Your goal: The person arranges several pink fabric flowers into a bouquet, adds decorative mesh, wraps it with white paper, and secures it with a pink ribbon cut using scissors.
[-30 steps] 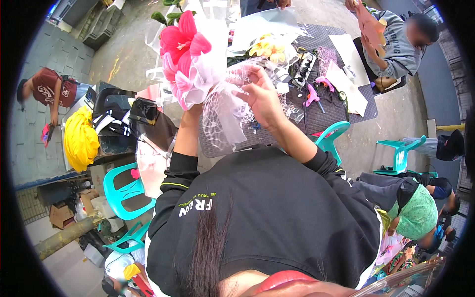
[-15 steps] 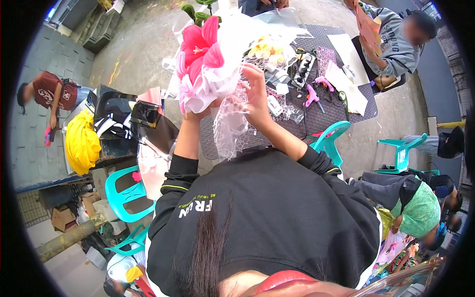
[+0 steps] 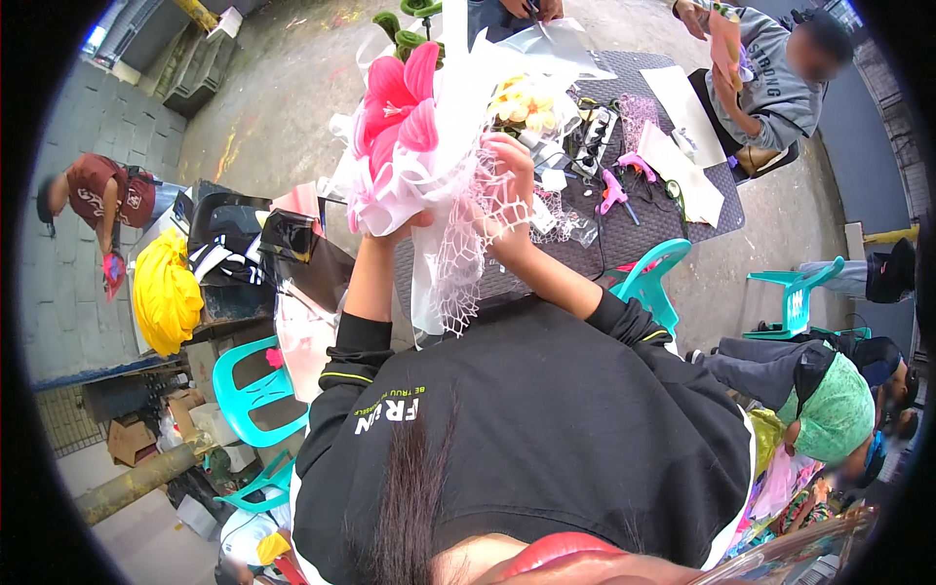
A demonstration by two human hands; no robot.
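A bouquet with a large pink lily-like flower (image 3: pixel 402 112) and white wrapping (image 3: pixel 458 107) stands upright between my hands over the table. My left hand (image 3: pixel 395 229) is closed around its lower left side, most of its fingers hidden behind ruffled white ribbon (image 3: pixel 390 190). My right hand (image 3: pixel 512 180), at the bouquet's right side, has curled fingers gripping white mesh netting (image 3: pixel 473 268), which drapes down between my forearms. Green fuzzy curled stems (image 3: pixel 414 39) rise at the top. Behind my right hand lies a bunch of yellow flowers (image 3: pixel 526 102).
The dark woven table (image 3: pixel 717 190) carries pink glue guns (image 3: pixel 614 192), a power strip (image 3: pixel 595 141) and white sheets (image 3: pixel 682 107). Teal chairs (image 3: pixel 651 283) stand around it. Yellow cloth (image 3: pixel 166 292) hangs at left. A person in grey (image 3: pixel 775 83) handles peach paper at the far right.
The netting hangs lower and spreads wider beneath my right hand. The bouquet has shifted slightly and shows more green stems. The person in grey has moved the peach paper a little.
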